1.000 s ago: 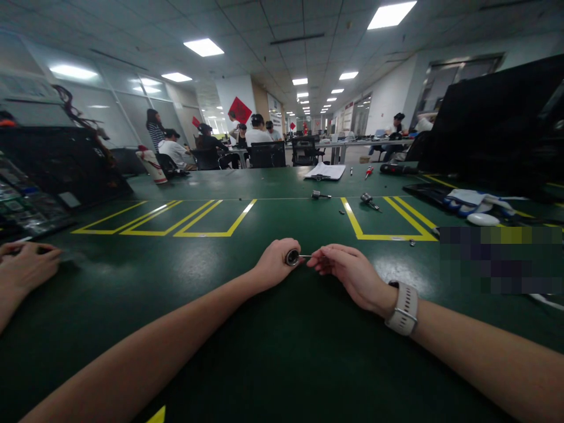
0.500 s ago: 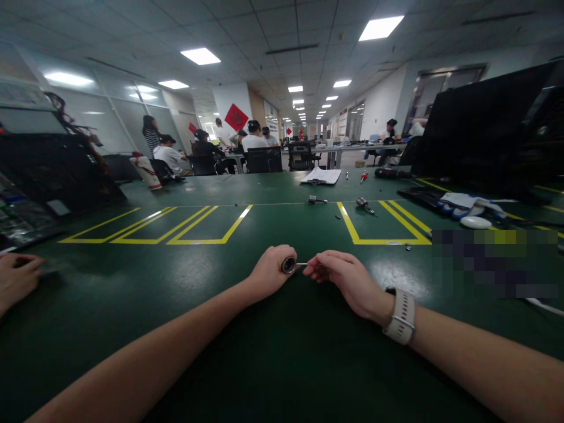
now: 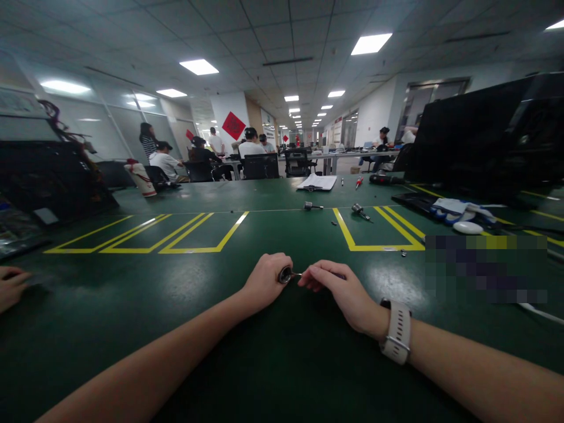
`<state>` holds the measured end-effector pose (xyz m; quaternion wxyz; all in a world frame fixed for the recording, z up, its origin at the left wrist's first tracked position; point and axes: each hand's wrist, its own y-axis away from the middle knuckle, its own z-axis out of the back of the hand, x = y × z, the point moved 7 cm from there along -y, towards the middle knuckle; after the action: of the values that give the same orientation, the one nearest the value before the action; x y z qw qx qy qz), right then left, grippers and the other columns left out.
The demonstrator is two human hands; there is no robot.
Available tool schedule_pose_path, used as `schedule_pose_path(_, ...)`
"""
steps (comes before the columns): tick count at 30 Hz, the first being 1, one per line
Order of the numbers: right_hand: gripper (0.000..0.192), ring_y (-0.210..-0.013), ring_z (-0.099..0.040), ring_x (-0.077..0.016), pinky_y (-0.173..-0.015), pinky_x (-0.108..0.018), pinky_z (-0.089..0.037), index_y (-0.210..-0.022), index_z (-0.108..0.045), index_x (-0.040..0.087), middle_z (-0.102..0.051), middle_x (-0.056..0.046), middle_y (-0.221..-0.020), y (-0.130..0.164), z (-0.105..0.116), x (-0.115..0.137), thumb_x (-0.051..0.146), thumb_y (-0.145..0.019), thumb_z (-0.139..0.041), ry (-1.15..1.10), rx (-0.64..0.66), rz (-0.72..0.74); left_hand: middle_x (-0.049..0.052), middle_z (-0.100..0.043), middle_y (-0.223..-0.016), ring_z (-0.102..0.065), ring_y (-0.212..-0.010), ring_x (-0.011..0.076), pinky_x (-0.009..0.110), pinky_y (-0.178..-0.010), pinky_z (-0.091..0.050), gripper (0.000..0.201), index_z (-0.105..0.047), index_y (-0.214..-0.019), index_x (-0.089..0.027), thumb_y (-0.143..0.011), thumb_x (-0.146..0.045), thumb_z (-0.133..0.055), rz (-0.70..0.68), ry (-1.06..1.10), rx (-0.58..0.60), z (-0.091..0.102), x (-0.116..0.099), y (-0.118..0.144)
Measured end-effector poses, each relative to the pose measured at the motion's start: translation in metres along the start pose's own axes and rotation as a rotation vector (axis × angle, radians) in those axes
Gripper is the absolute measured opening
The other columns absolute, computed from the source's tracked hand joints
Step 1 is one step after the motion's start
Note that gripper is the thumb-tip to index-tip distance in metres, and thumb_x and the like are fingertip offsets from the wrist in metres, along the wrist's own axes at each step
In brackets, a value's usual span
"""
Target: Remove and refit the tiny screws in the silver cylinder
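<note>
A dark green desk is marked with yellow line boxes, and a white watch strap and red-handled screwdriver are seen.

Open-plan workshop: green taped workbench, scattered tools.

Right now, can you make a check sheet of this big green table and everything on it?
Surface: dark green table with yellow taped boxes.
Job's things: small round metal part, with a thin metal pin at its mouth.
Clutter: two similar metal parts, loose screws, clipboard with paper, red-handled screwdriver, work gloves.
Grippers: left hand closed round the part; right hand fingers pinch the pin; watch on right wrist.
Cables: white cable at right edge.
Surroundings: another person's hand far left, dark monitors, seated people behind.
</note>
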<state>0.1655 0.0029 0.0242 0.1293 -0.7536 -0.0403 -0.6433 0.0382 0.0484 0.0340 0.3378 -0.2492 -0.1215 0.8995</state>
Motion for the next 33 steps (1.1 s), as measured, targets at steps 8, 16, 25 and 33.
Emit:
schedule_pose_path(8, 0.025, -0.076, -0.059, -0.017, -0.071, -0.032, -0.043, -0.082, -0.067, 0.015, -0.069, -0.008, -0.083, -0.011, 0.007, -0.012, 0.036, -0.082, -0.054, -0.136, 0.028, -0.099, -0.003, -0.048, -0.065, -0.047, -0.061, 0.0124, 0.024, -0.056, -0.036, 0.017, -0.047, -0.065, -0.018, -0.078, -0.026, -0.055, 0.029, 0.059, -0.02, 0.0, 0.005, -0.002)
schedule_pose_path(16, 0.019, -0.075, -0.055, -0.0163, -0.07, -0.031, -0.038, -0.073, -0.069, 0.018, -0.067, -0.004, -0.08, -0.001, 0.0, 0.0, 0.031, -0.081, -0.059, 0.011, -0.014, 0.01, -0.002, -0.051, -0.066, -0.049, -0.064, 0.0138, 0.026, -0.06, -0.034, 0.012, -0.049, -0.066, -0.018, -0.076, -0.016, -0.055, 0.025, -0.046, -0.022, -0.001, 0.005, -0.001)
schedule_pose_path(25, 0.024, -0.072, -0.059, -0.0171, -0.07, -0.033, -0.042, -0.075, -0.069, 0.015, -0.07, -0.007, -0.078, -0.009, 0.007, -0.012, 0.035, -0.08, -0.057, -0.098, 0.006, -0.088, -0.002, -0.051, -0.067, -0.05, -0.067, 0.0147, 0.028, -0.065, -0.034, 0.012, -0.049, -0.066, -0.018, -0.074, -0.011, -0.053, -0.033, -0.108, 0.026, -0.004, -0.002, -0.001)
schedule_pose_path(33, 0.023, -0.071, -0.059, -0.0166, -0.07, -0.032, -0.042, -0.072, -0.069, 0.015, -0.07, -0.006, -0.073, -0.006, 0.009, -0.013, 0.035, -0.078, -0.059, -0.124, -0.037, -0.068, -0.003, -0.05, -0.066, -0.048, -0.064, 0.014, 0.027, -0.062, -0.035, 0.013, -0.048, -0.065, -0.018, -0.074, -0.017, -0.058, -0.039, -0.057, 0.032, -0.007, -0.003, -0.003)
